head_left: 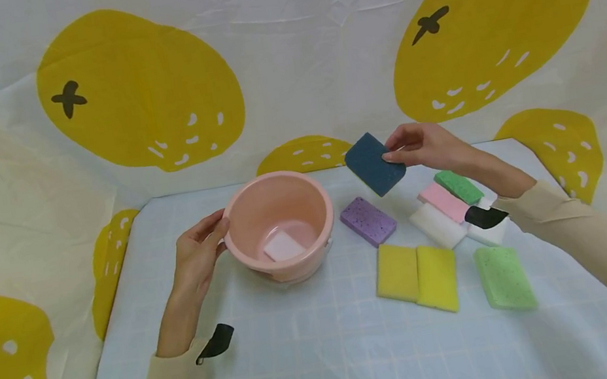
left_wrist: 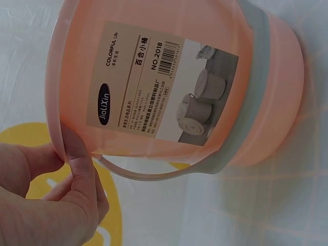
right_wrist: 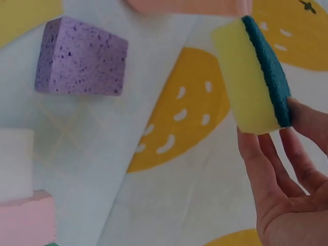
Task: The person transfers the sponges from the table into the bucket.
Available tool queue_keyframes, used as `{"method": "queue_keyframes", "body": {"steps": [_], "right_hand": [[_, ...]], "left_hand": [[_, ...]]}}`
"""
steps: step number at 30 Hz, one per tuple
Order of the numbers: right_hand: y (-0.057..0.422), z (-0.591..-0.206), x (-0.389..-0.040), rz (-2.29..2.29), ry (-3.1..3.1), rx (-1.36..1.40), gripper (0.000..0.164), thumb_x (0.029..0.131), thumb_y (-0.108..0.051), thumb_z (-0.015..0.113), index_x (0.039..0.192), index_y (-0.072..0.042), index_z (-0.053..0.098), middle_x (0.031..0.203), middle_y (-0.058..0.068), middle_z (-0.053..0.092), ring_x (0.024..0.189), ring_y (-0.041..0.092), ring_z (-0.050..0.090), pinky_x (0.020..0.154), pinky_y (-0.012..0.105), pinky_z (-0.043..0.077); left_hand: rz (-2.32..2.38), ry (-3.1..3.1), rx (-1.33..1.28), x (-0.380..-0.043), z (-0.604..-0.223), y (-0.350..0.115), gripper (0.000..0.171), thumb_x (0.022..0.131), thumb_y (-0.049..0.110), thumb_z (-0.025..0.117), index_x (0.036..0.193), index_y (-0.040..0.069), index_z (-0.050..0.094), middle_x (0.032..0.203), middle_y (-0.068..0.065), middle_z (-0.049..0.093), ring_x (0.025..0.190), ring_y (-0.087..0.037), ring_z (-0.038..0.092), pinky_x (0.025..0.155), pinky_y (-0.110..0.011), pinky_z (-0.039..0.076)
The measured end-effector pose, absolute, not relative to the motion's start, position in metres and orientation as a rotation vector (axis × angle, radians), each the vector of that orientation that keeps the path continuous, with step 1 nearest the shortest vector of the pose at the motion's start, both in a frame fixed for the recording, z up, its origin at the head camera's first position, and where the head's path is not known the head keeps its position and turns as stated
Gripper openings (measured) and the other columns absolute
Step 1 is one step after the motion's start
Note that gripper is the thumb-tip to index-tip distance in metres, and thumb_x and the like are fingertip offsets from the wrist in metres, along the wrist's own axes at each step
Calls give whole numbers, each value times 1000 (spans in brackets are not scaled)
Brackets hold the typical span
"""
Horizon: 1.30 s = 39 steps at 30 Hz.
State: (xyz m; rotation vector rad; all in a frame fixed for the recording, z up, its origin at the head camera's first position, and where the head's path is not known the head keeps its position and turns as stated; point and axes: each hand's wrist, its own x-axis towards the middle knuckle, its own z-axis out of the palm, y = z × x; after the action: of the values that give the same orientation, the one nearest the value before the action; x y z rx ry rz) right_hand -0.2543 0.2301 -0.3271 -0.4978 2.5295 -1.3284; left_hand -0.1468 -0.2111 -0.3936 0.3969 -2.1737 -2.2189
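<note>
A pink plastic bucket [head_left: 242,252] stands on the table, a product label [left_wrist: 164,84] on its side in the left wrist view. My left hand [head_left: 196,249] pinches its rim from the left, thumb and fingers on either side of the edge. Inside, a white sponge [head_left: 282,246] lies on the bottom. Raised above the table, right of the bucket, my right hand [head_left: 422,145] pinches a scouring sponge [head_left: 375,165] by one end. The right wrist view shows its dark green scrub layer and yellow foam [right_wrist: 243,82]. Below it lies a speckled purple sponge [head_left: 368,221].
Two yellow sponges [head_left: 416,276] lie side by side at the front. A light green sponge [head_left: 505,278] is to their right. White sponges [head_left: 438,226], a pink sponge [head_left: 442,202] and a green sponge [head_left: 459,186] cluster under the right forearm. A lemon-print cloth [head_left: 316,81] hangs behind.
</note>
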Motion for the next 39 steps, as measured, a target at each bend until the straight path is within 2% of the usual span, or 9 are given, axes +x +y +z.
{"method": "queue_keyframes", "body": {"steps": [16, 24, 39], "right_hand": [[192, -297, -255, -1388, 2476, -575, 27, 98, -21, 73, 117, -3, 66, 107, 8, 71, 95, 17, 69, 85, 24, 59], [168, -295, -255, -1405, 2418, -629, 26, 97, -21, 74, 115, -4, 67, 108, 11, 69, 97, 21, 68, 86, 26, 59], [126, -299, -258, -1425, 2278, -752, 21, 95, -16, 76, 111, -3, 69, 106, 13, 71, 93, 27, 69, 82, 33, 61]], "left_hand": [[-2197, -2187, 417, -148, -394, -212, 50, 99, 22, 71, 142, -1, 58, 138, -15, 59, 106, -12, 64, 84, -19, 58], [-2232, -2170, 401, -149, -394, -212, 50, 99, 20, 71, 142, -3, 58, 137, -15, 59, 106, -12, 64, 84, -20, 58], [-2207, -2209, 468, -149, -392, -211, 50, 100, 23, 70, 143, 1, 58, 142, -15, 57, 111, -14, 62, 86, -19, 57]]}}
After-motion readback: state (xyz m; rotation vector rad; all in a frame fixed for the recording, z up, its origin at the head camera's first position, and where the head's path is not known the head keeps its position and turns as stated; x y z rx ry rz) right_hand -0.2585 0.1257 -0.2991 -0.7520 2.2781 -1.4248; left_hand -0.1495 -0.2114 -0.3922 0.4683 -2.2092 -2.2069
